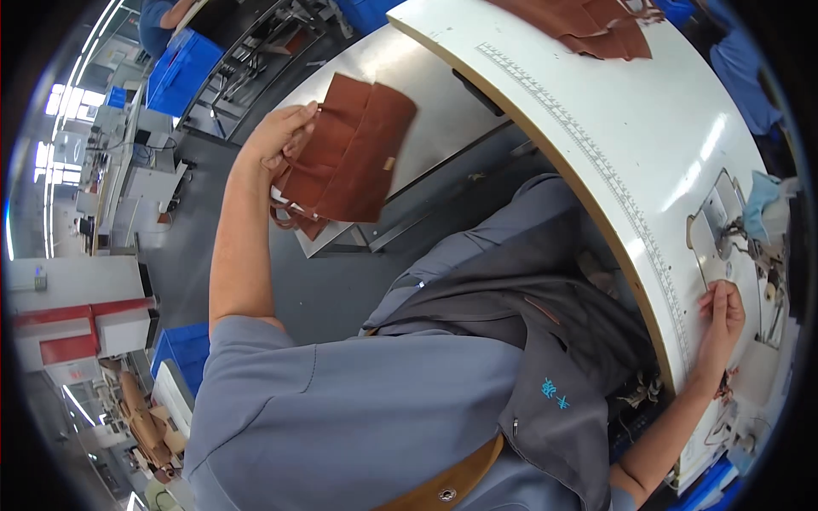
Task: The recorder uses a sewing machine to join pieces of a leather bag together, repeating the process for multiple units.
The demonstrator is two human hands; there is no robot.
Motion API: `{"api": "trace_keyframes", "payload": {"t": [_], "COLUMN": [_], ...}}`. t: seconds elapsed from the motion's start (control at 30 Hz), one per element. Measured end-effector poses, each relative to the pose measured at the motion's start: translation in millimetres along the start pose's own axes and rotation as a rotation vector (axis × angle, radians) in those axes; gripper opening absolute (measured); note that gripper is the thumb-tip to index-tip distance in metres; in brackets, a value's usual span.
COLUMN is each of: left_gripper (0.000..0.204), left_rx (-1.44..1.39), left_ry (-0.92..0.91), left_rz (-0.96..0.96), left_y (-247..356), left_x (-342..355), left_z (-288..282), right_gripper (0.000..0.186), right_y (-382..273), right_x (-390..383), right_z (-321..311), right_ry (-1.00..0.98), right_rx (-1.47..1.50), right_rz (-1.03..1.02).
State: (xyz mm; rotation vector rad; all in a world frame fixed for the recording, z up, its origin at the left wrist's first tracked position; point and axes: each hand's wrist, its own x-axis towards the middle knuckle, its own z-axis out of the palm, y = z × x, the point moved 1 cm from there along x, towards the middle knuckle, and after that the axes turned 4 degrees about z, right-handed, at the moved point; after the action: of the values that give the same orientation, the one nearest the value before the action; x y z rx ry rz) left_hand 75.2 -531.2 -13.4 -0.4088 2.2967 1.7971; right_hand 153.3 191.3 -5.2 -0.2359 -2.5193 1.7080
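My left hand [281, 136] is closed on a reddish-brown leather item [368, 153] with folded panels, straps and a small light tab, holding it above a steel side table [426, 102]. My right hand [720, 319] rests at the white curved tabletop [618, 123] beside the sewing machine [728, 234], fingers curled together near the plate; whether anything is between them I cannot make out. A light-blue cloth [758, 204] lies on the machine.
More brown leather pieces [579, 25] lie at the tabletop's far end. Blue bins [183, 72] stand on racks and lower left. A person in blue [158, 17] is at upper left, another [733, 64] at upper right. Workbenches [128, 187] line the left side.
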Motion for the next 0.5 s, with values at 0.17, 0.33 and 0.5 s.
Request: {"api": "trace_keyframes", "payload": {"t": [0.17, 0.33, 0.5], "left_gripper": [0.036, 0.036, 0.031], "left_rx": [-0.099, 0.132, -0.142], "left_ry": [0.139, 0.157, 0.272], "left_rz": [-0.100, 0.033, 0.247], "left_y": [-50, -34, -26], "left_x": [-2, 15, 41], "left_z": [5, 29, -22], "right_gripper": [0.023, 0.023, 0.022], "right_y": [11, 14, 15], "right_x": [5, 3, 2], "right_z": [-1, -7, -9], "right_ry": [-0.006, 0.036, 0.013], "right_rx": [-0.001, 0.023, 0.036], "right_rz": [-0.014, -0.003, -0.009]}}
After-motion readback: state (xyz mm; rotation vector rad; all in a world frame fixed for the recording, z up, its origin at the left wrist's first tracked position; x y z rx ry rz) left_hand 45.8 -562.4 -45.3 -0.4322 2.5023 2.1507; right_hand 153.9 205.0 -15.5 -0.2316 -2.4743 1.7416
